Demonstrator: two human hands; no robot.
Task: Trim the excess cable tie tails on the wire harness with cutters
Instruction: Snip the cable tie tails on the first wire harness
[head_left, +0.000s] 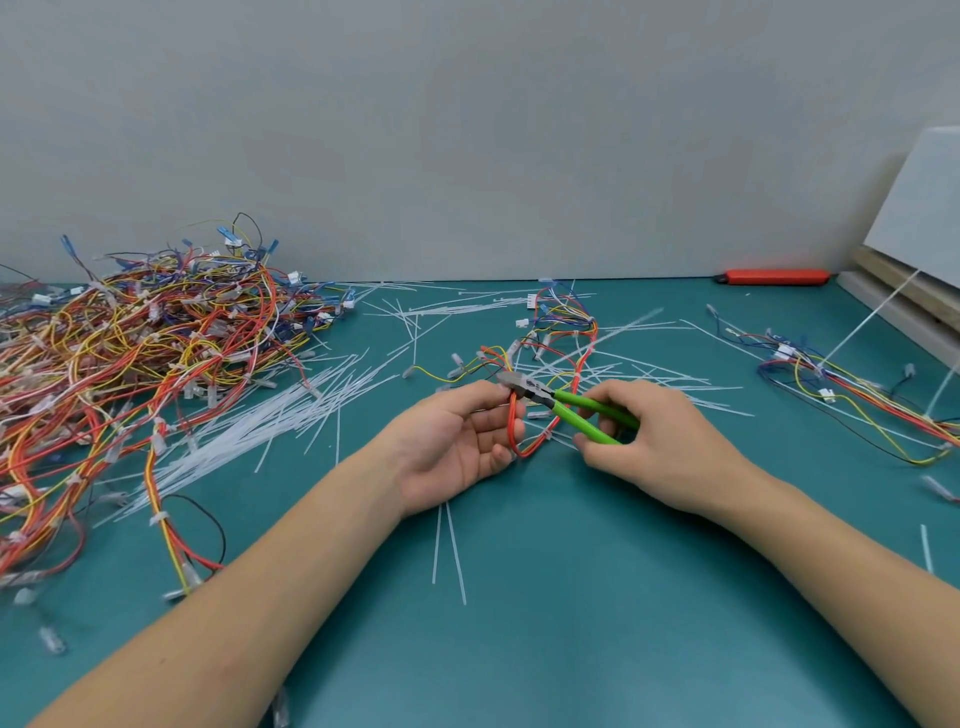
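Gripping cutters (566, 402), right hand (654, 441) hides handle ends; left hand (457, 441) pinches harness (519, 421).

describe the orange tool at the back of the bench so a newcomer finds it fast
Start at the leaning white board at the far right of the teal bench. Just left of its base, against the grey wall, lies the orange tool. It is the only solid orange bar there, apart from all wires and ties.

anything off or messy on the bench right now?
Nothing looks damaged, but loose white cable ties are strewn across the green mat rather than gathered in one place. The left hand holds the red wire loop; the right hand grips the green-handled cutters at it.
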